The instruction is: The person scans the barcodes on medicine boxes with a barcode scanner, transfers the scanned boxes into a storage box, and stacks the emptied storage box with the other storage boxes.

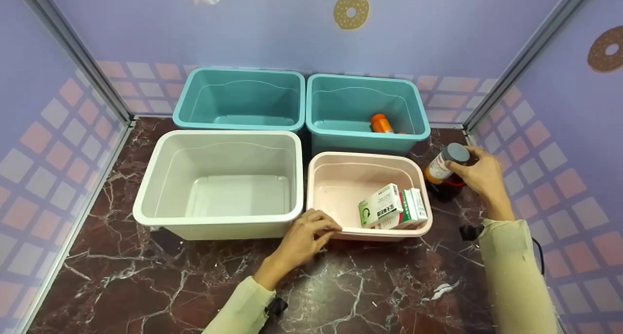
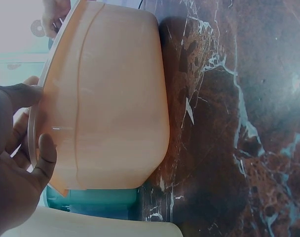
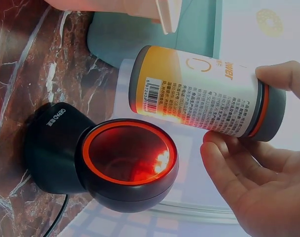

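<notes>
My right hand [image 1: 483, 177] pinches a supplement bottle [image 3: 189, 91] near its grey cap, between thumb and fingers. The bottle is tilted, with a yellow-and-white label. In the right wrist view its barcode [image 3: 151, 94] faces a black barcode scanner [image 3: 56, 148], whose round window glows red; a gap separates them. My left hand [image 1: 307, 234] grips the front rim of a pink bin [image 1: 336, 178], as the left wrist view also shows. Inside that bin, at its right end, several medicine boxes [image 1: 382, 206] lean together.
Left of the pink bin stands a white bin [image 1: 233, 193]. Behind are two teal bins, the left one [image 1: 243, 95] and the right one [image 1: 350, 100], which holds an orange bottle [image 1: 381, 123]. Patterned walls enclose the marbled tabletop [image 1: 146, 280]. A cable [image 3: 56, 217] leaves the scanner.
</notes>
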Demonstrator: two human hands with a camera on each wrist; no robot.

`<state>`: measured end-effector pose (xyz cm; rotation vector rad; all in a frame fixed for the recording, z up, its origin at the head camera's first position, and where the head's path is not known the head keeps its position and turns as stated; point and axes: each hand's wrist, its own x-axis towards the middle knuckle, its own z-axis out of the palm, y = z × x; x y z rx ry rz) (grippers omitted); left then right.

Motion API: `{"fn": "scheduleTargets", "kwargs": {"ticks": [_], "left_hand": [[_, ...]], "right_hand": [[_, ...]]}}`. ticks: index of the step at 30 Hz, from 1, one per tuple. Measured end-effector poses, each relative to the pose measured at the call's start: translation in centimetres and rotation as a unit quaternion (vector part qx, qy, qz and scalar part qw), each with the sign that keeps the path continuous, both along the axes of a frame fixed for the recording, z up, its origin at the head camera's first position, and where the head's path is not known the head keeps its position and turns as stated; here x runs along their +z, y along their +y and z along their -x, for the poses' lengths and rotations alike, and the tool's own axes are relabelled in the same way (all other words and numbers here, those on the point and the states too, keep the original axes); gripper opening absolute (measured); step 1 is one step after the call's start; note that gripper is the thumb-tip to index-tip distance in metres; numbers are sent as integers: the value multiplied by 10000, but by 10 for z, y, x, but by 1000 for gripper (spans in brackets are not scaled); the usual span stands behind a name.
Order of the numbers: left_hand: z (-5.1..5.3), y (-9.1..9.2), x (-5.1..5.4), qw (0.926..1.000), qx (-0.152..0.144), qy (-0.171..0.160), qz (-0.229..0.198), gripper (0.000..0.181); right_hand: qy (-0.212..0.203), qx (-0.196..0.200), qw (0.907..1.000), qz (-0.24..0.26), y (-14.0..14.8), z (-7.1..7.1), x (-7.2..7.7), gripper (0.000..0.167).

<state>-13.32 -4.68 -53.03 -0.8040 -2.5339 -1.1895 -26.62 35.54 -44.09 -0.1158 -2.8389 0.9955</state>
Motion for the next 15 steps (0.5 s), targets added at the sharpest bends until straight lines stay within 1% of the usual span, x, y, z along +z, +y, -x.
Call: {"fn": "scheduleTargets", "kwargs": {"ticks": [6,15], "left_hand": [[0,0,-1,10000,0,26,-48,16],[0,0,-1,10000,-1,-25,-41,16]], "right_hand": [[-17,-166,9998,-95,-1,-2,1,64],[-8,-369,9993,-43,0,-5,3,67]]}}
